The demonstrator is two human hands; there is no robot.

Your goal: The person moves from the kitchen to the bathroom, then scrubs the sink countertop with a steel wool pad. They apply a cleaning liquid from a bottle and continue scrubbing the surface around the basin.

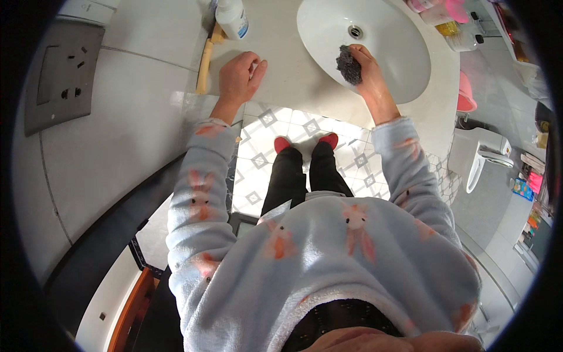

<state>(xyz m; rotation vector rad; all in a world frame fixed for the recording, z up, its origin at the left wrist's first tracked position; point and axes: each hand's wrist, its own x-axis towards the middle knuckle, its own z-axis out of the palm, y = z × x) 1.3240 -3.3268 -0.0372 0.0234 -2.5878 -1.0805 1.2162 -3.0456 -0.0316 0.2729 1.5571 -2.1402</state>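
My right hand (367, 66) holds a dark grey, crumpled scouring pad (349, 65) between thumb and fingers, over the near left part of the white oval sink (409, 83). The metal drain (355, 31) shows just beyond it. My left hand (242, 75) is over the pale countertop (288, 75) left of the sink, fingers curled and thumb apart, with nothing seen in it. Close to its left lies a light wooden stick or handle (203, 66). A white bottle (232, 20) with a blue label stands behind that hand.
Several bottles (462, 41) crowd the counter right of the sink. A pink basin (465, 92) is beyond the counter's right edge, with a white toilet (477, 154) below. A tiled wall with a socket plate (63, 75) bounds the left.
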